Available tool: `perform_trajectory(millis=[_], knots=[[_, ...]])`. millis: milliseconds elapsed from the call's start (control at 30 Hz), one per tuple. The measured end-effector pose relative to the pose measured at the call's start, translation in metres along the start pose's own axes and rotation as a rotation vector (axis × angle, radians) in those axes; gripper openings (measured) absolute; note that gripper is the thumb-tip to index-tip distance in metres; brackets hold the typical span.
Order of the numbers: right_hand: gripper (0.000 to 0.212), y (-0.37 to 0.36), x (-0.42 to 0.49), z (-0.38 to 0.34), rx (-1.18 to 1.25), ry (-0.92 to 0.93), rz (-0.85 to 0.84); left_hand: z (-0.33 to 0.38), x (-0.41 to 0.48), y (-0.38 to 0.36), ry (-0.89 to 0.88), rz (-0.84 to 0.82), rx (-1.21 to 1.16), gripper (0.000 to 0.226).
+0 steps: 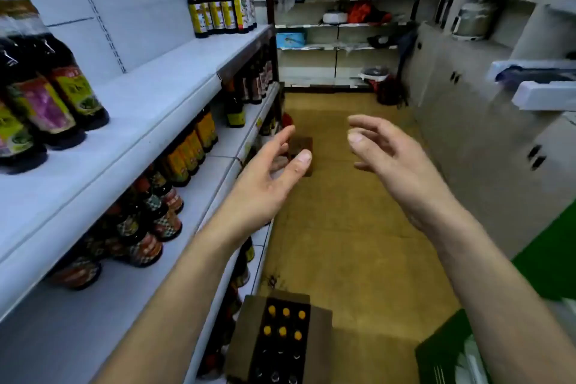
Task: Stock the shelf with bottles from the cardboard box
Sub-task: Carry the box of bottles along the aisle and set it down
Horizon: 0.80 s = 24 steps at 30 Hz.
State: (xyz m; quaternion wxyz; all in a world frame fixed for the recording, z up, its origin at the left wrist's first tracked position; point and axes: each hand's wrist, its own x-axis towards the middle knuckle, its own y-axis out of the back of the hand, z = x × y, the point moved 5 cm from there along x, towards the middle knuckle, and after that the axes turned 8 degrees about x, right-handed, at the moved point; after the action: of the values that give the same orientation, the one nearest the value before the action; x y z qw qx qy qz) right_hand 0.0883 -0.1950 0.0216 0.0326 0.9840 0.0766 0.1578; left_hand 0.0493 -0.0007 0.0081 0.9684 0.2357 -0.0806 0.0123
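two empty hands hover apart, the left hand [268, 178] and the right hand [396, 165] both spread, fingers loosely curved. the box [246, 340] sits on the floor [343, 227] well below and behind them, under the left forearm, its bottles [283, 331] upright with yellow caps up. the shelf [149, 121] runs just left of the left hand. the bottles look like glass, probably heavy and slick: grip the body, not the cap.

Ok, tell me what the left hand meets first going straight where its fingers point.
Probably nothing close: the left hand points forward above the floor. A small brown box lying there shows past its fingers, seemingly lower and farther; depth is unclear.
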Motion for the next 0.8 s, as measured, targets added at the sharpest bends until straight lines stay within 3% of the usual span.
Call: perform_trajectory(millis=[600,800], knots=[[0.04,-0.082,0.045,0.22,-0.115,-0.589,-0.02,-0.221,0.095,-0.019,0.391,-0.274,-0.014,0.088],[0.039,-0.103,0.04,0.295,-0.135,-0.735,-0.024,-0.309,0.109,-0.036,0.516,-0.359,0.012,0.072]])
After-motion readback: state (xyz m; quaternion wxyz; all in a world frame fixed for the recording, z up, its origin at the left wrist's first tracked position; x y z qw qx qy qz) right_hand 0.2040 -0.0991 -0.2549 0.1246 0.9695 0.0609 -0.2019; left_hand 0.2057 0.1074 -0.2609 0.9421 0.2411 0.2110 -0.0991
